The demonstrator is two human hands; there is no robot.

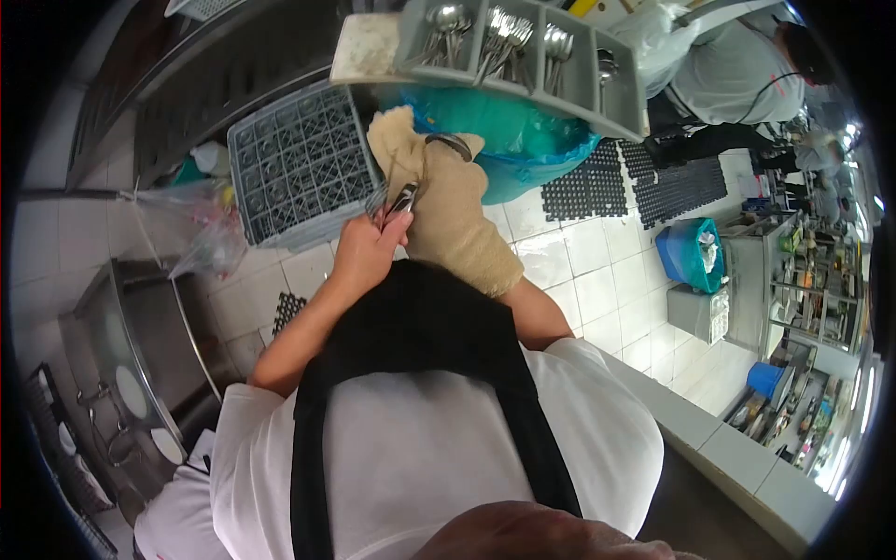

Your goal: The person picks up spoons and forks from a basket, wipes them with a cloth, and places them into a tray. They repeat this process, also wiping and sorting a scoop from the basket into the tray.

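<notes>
Looking down, we see our left hand with its fingers pinched shut on a small bunch of forks; the forks are held up in front of our chest, just in front of the grey dish rack; our right hand is wrapped in a tan cloth, so we cannot tell if its fingers are apart or together; the cloth touches the forks where our left hand holds them, and a dark ring-like thing sits at the top of the cloth; we cannot tell what it is.

Above our hands is a grey cutlery tray with several boxes in it; spoons stand in one box and more cutlery stands in the next ones; behind the cloth is a big blue-green plastic bag; black rubber mats lie on the white tiled floor; a blue bin stands to the right, well apart from our hands.

Another person in a grey shirt bends over in the top right corner; a steel sink unit is on the left; we wear a white shirt and a black apron.

We cannot read any words, labels or brands here; everything is too small or blurry.
</notes>
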